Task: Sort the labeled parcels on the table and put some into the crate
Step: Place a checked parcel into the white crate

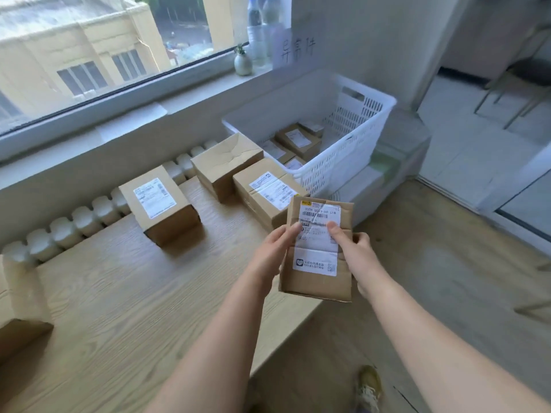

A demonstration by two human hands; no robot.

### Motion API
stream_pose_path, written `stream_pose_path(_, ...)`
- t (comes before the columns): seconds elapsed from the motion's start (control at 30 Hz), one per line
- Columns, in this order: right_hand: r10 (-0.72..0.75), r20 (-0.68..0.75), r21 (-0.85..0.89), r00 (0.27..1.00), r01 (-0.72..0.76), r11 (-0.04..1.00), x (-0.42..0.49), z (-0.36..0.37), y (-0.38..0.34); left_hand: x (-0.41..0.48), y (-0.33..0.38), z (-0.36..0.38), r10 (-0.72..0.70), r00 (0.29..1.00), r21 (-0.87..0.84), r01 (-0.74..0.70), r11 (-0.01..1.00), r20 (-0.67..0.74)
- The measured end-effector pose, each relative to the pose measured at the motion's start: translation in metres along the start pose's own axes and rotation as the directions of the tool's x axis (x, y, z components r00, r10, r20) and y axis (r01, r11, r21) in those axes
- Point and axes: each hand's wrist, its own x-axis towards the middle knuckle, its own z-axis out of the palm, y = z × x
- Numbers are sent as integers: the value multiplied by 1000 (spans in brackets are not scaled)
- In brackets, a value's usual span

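Item: flat labelled cardboard parcel [316, 284], held above the wooden table's [134, 293] right edge, my left hand [275, 248] pinching its left side, my right hand [356, 248] gripping its right; white crate [343, 165] beyond, containing several small parcels [298, 140].

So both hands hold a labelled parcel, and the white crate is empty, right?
Not empty: the head view shows several parcels lying in the white crate. The rest holds: the left hand and right hand hold the labelled parcel.
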Motion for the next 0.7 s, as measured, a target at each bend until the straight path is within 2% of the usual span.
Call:
stream_pose_path(0.1,5,-6,16,1000,-5,1000,31,-50,-21,25,16,57,68,996,-50,-65,997,63)
stream_pose_path(0.23,-13,34,-3,999,13,1000,77,-125,-48,66,34,132,81,996,-149,-74,986,39)
stream_pose_path(0.37,-19,111,-46,994,24,999,115,-179,-64,99,56,187,77,996,-224,-87,971,-52)
stream_pose_path(0.53,11,186,-86,982,5,996,156,-219,-88,134,85,232,53,995,-287,-75,955,-82)
stream_pose_path(0.7,-4,190,-98,982,23,995,211,-228,-124,189,115,249,5,990,-318,-50,947,-141)
